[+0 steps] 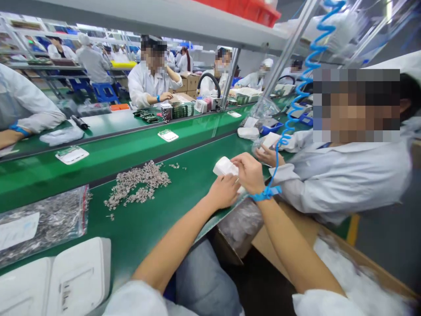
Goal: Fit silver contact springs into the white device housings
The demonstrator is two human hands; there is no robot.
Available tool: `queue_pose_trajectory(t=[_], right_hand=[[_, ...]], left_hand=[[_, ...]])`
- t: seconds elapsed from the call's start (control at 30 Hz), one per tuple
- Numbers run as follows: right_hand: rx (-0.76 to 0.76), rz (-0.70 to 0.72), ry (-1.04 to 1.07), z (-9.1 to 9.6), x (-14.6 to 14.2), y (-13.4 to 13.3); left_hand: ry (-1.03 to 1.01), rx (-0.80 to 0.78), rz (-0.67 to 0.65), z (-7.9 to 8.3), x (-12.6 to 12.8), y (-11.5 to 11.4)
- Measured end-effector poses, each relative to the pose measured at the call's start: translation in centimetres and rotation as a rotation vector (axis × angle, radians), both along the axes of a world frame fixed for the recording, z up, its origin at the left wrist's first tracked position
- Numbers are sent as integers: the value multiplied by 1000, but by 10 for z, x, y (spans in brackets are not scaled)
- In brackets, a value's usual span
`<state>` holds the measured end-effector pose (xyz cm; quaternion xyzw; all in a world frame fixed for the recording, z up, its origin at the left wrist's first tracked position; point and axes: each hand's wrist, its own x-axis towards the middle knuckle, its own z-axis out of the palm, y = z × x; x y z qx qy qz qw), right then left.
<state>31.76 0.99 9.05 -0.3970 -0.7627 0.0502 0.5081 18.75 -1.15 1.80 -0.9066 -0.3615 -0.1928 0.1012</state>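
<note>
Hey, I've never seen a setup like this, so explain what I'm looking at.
There's no robot: it's one picture, from a camera on a person's head, looking down at their own bare arms. The left hand and right hand hold a white piece over a green surface. Farther left lie loose silvery parts, a clear bag and two white housings. A blue wristband circles the right wrist.
</note>
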Motion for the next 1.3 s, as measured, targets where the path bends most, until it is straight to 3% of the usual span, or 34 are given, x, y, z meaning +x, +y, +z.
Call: queue_pose_trajectory(t=[0.1, 0.17, 0.3, 0.4, 0.47, 0.63, 0.7, 0.8, 1.0, 1.3], right_hand=[[-30, -33, -29, 8, 37, -14], [-167, -17, 4, 8, 52, -19], [-485, 74, 93, -1, 56, -20], [-601, 139, -4, -9, 40, -11], [-587, 188, -171, -14, 24, -4], [-320, 294, -617, -19, -17, 16], [-228, 332, -713, -21, -32, 23], [-197, 353, -773, -28, -49, 31], [-268, 318, -794, -42, -66, 38], [-338, 339, -838, -38, -72, 42]], left_hand=[[-35, -27, 46, -4, 37, 2], [-59, -54, 101, -6, 40, 2], [-49, -109, 122, -3, 5, -6], [-86, -223, 98, -3, -36, -15], [-210, -296, 138, -5, -59, -21], [-502, -282, 546, -11, -88, -25], [-533, -342, 615, -13, -93, -22], [-597, -431, 626, -15, -98, -15], [-633, -459, 566, -14, -101, -14], [-659, -446, 564, -15, -100, -14]])
